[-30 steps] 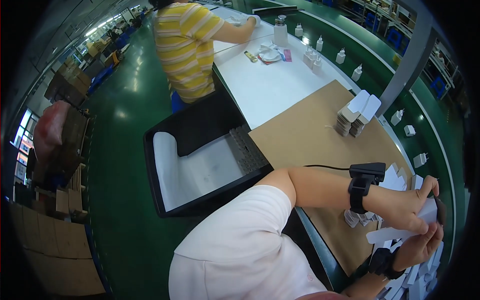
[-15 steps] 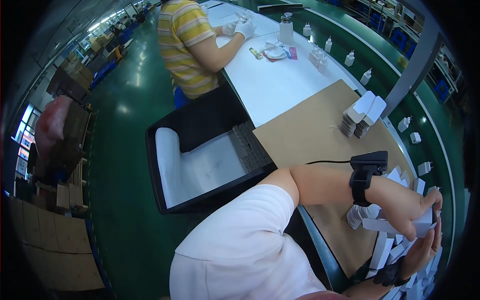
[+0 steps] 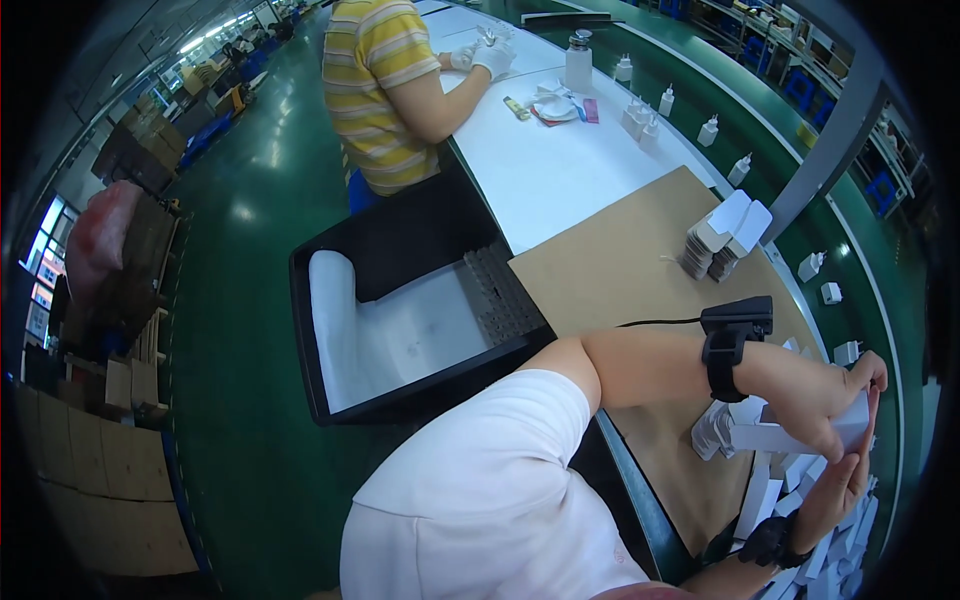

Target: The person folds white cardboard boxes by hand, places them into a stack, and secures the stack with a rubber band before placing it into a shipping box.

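At the right side of the bench, my left hand [image 3: 808, 402] is closed around a small white carton [image 3: 852, 424], its thumb and fingers on opposite sides. One long white flap or panel [image 3: 768, 437] of the carton sticks out toward the left. My right hand [image 3: 838, 492] comes up from below, its fingers stretched and pressed against the carton's far right side. Part of the carton is hidden by my fingers. A stack of folded white cartons [image 3: 712, 432] stands just left of my hands. Below them lies a heap of white cartons [image 3: 820, 560].
Brown board [image 3: 610, 260] covers the near bench, carrying another stack of flat cartons [image 3: 722, 235]. A black bin [image 3: 305, 340] with white lining stands at left. White chargers [image 3: 812, 265] sit along the green conveyor [image 3: 850, 300]. A gloved co-worker [image 3: 385, 90] works at the white table [image 3: 545, 190].
My right fingers have straightened and slid upward along the carton's side. The carton has tilted slightly in my left hand. The chargers on the conveyor have shifted a little in view.
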The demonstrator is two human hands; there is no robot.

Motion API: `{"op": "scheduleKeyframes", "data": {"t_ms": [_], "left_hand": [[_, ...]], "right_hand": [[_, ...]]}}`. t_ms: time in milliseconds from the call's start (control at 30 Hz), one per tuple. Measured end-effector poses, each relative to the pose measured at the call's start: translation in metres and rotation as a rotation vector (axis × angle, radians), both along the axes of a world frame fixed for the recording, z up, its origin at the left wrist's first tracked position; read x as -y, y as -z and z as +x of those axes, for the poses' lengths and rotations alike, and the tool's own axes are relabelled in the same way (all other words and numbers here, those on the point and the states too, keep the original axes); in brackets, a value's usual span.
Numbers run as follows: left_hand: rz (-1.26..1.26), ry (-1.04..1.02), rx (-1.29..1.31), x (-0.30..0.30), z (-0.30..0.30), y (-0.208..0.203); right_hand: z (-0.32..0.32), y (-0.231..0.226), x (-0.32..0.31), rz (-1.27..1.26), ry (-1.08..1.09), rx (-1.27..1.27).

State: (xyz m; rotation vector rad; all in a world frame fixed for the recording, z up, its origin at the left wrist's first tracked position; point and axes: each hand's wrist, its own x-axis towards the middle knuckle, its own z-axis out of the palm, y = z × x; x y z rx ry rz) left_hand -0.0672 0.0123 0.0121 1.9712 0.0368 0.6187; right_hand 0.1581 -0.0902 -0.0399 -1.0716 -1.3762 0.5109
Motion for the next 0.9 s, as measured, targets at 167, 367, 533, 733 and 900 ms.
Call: {"op": "scheduleKeyframes", "data": {"t_ms": [167,367,533,733,900], "left_hand": [[0.045,0.079,-0.040,0.005,0.015,-0.008],[0.592,-0.656,-0.174,-0.038,0.023,0.042],[0.763,-0.640,-0.497,-0.040,0.047,0.089],[0.347,-0.694,-0.738,-0.025,0.047,0.076],[0.317,-0.728,-0.558,-0.034,0.034,0.060]], "right_hand": [[-0.015,-0.034,0.022,-0.085,0.151,0.291],[-0.014,-0.077,0.040,0.221,0.819,0.383],[0.082,-0.080,0.108,0.213,1.551,0.637],[0.163,-0.047,0.161,0.049,1.814,0.687],[0.121,-0.062,0.124,0.044,1.532,0.469]]}}
